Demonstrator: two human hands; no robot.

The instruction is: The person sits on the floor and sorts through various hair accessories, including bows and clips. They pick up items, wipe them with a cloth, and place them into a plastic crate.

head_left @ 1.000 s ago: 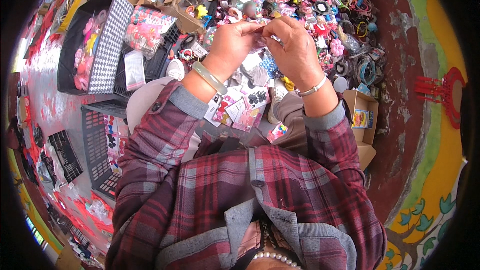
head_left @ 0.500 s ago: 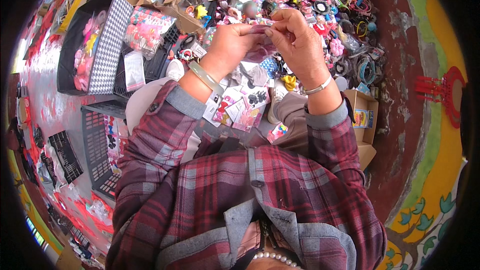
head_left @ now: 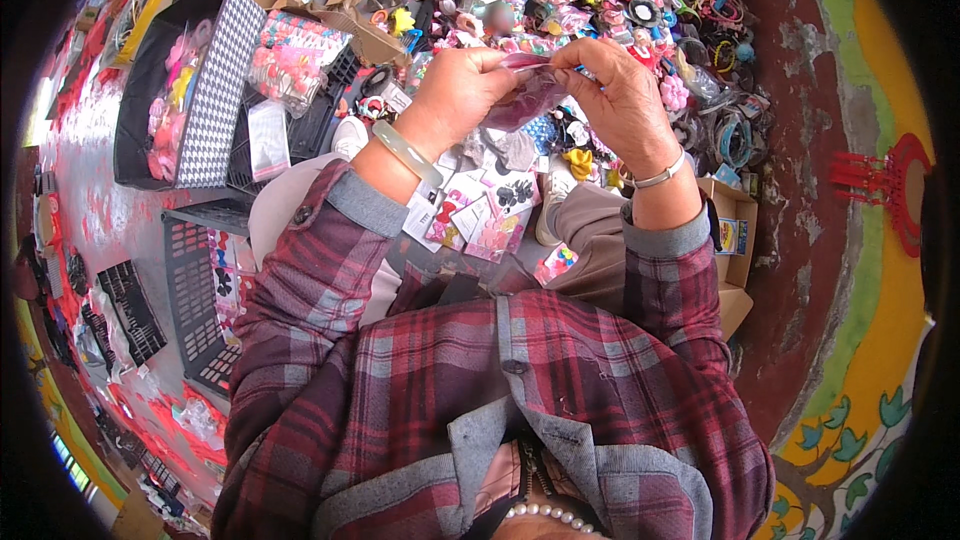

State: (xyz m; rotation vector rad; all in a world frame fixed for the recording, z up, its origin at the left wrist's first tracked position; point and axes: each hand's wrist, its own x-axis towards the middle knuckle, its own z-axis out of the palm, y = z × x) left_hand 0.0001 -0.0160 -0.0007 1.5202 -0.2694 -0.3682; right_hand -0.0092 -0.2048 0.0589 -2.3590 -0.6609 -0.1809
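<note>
purple-tinted translucent bag (head_left: 524, 108) is pinched by fingers of left hand (head_left: 455, 93) and right hand (head_left: 625, 98), spanned crosswise between them.

Patterned box (head_left: 222, 90) (houndstooth), dark crate (head_left: 190, 290).

Bag (head_left: 522, 108) is purplish — jacket (head_left: 445, 355) dk red/gry plaid.

Left hand (head_left: 458, 92) and right hand (head_left: 622, 100) (2 thumb-to-finger pinches) near each other, well forward.
</note>
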